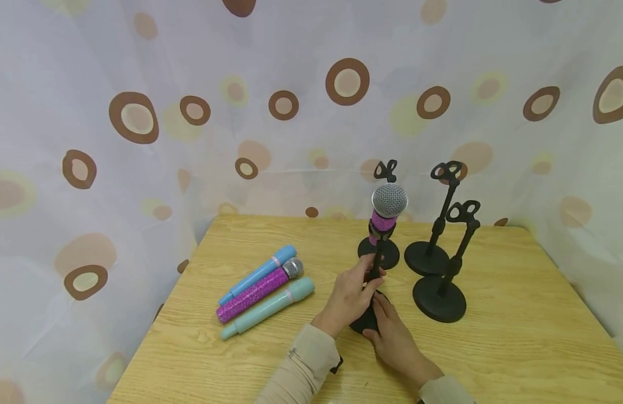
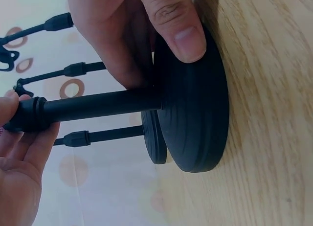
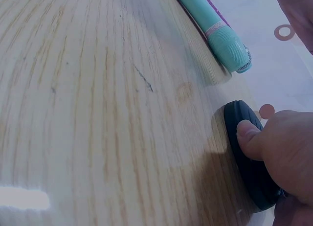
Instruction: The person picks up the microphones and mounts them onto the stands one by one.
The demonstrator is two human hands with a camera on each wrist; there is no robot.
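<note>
Left hand [image 1: 348, 295] grips the stand's pole [image 2: 98, 106]; right hand [image 1: 395, 340] pinches its base [image 2: 198, 108]; the microphone [image 1: 387, 207] points up, nearer the left.

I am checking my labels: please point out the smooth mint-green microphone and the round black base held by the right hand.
Smooth mint-green microphone [image 1: 263, 312]: head view, middle of its handle.
Round black base [image 2: 186, 111]: left wrist view, its upper face.

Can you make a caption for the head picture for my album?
Two hands hold a black stand topped by a purple, silver-headed microphone.
</note>
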